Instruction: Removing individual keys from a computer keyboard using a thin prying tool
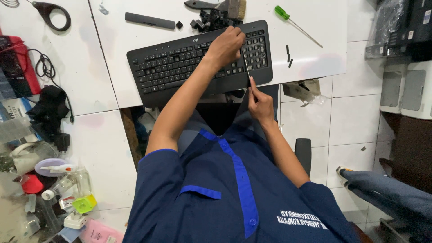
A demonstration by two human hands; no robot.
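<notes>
Black keyboard [180, 63] is lying on the white counter [315, 27], near edge overhanging. Left hand [226, 46] is pressing on its right-side keys, grip clenched loosely, nothing clearly inside. Right hand [260, 104] is grasping a thin metal tool [246, 65], tip reaching the keys. Loose keycaps [211, 20] and green screwdriver [294, 24] are sitting behind.

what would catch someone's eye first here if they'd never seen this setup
The black keyboard lying across the white table draws the eye first, with the left hand pressed on its keys near the right end. Just below, the right hand holds a thin metal tool whose tip reaches the keyboard beside the left hand. Behind the keyboard sits a pile of loose black keycaps, and a green-handled screwdriver lies at the right.
</notes>
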